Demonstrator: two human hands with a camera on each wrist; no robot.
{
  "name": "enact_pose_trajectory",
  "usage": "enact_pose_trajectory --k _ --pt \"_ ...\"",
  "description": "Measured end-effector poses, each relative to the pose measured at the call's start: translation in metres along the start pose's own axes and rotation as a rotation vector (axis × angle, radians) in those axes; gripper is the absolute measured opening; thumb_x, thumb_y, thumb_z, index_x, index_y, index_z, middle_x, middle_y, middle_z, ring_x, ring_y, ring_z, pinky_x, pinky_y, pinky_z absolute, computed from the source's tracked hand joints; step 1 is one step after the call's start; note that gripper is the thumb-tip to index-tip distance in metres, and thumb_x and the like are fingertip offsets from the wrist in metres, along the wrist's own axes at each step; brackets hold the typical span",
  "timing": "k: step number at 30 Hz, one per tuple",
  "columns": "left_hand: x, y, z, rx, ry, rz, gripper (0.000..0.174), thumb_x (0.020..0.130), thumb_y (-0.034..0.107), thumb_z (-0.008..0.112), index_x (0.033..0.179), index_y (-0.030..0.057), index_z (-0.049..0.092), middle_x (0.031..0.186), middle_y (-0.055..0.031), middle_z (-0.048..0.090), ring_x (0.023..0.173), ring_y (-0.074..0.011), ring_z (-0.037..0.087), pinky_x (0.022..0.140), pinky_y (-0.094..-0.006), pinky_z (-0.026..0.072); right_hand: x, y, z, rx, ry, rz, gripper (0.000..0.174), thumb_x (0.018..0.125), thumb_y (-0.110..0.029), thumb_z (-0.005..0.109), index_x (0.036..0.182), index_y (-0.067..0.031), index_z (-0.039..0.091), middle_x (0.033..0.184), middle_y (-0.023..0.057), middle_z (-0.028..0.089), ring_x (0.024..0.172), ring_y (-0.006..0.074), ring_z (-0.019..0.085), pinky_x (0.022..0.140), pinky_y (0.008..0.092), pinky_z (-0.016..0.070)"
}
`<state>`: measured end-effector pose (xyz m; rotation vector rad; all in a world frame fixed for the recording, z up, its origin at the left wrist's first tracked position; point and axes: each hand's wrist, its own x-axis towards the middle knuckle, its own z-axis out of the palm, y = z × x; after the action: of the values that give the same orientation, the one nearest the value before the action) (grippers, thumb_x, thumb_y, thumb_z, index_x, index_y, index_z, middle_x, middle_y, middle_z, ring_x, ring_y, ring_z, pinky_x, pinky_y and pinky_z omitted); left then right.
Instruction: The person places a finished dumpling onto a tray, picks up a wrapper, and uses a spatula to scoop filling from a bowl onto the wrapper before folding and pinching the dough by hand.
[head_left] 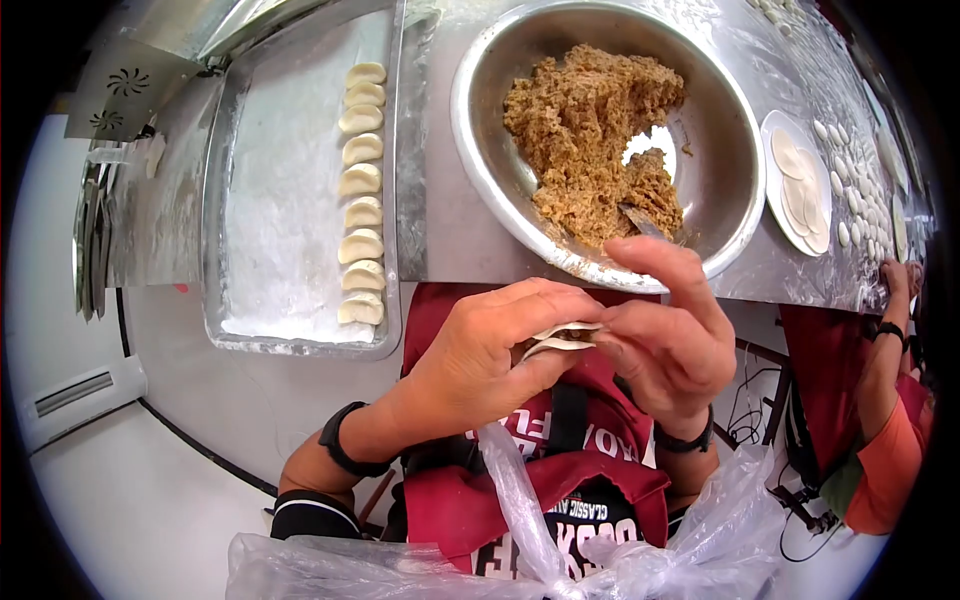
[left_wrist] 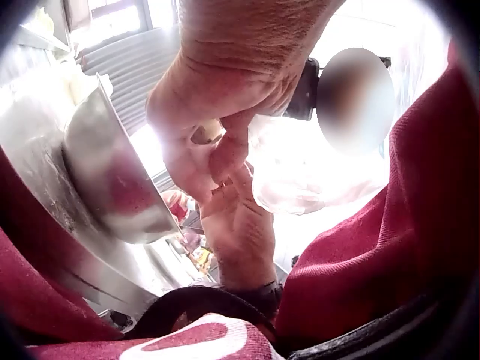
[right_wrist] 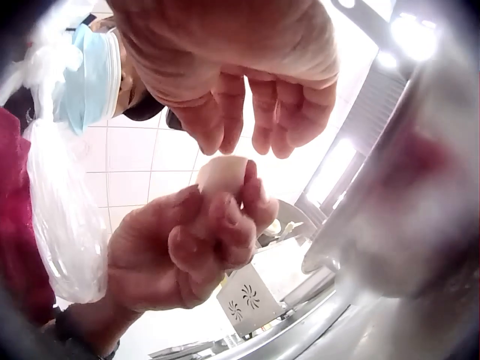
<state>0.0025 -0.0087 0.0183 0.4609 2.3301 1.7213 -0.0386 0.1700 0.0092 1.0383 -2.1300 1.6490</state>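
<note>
A dumpling (head_left: 560,338) with a pale wrapper is folded over brown filling, its top edges still parted in the head view. My left hand (head_left: 500,345) holds it between thumb and fingers. At the dumpling's right end, the thumb and fingertips of my right hand (head_left: 675,335) pinch the wrapper, while its index finger sticks up toward the bowl. From the right wrist, the white wrapper (right_wrist: 223,175) rises out of the left hand (right_wrist: 187,247), right below the fingertips of the right hand (right_wrist: 247,90). In the left wrist view the hands mostly hide the dumpling.
A large steel bowl (head_left: 735,235) of brown filling (head_left: 590,130) stands ahead, with a utensil in it. To the left, a floured tray (head_left: 285,200) carries a column of dumplings (head_left: 360,180). A plate of wrappers (head_left: 800,195) and small dough pieces (head_left: 855,190) lie right, near another person's arm (head_left: 880,370).
</note>
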Motion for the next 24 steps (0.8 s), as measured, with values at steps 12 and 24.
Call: enact_pose_trajectory --k 12,24 --pt "-0.006 0.004 -0.002 -0.103 0.011 -0.088 0.042 0.072 -0.002 0.061 0.113 -0.0009 0.052 0.099 -0.0117 0.061 0.088 -0.0185 0.061 0.077 -0.0267 0.0468 0.011 -0.005 0.003 -0.01 -0.209 -0.026 0.021 0.061 -0.004 0.07 0.079 0.0018 0.062 0.108 0.017 0.056 0.095 0.0321 0.054 0.078 0.0373 0.0443" --pt "-0.007 0.0 -0.004 -0.404 -0.001 -0.229 0.034 0.075 -0.004 0.06 0.108 -0.0006 0.056 0.098 -0.0068 0.062 0.09 -0.011 0.058 0.08 -0.0238 0.046 0.001 -0.003 0.01 0.01 -0.101 -0.079 0.021 0.059 -0.006 0.071 0.078 0.0001 0.062 0.108 0.0179 0.056 0.096 0.0317 0.054 0.078 0.0365 0.0448"
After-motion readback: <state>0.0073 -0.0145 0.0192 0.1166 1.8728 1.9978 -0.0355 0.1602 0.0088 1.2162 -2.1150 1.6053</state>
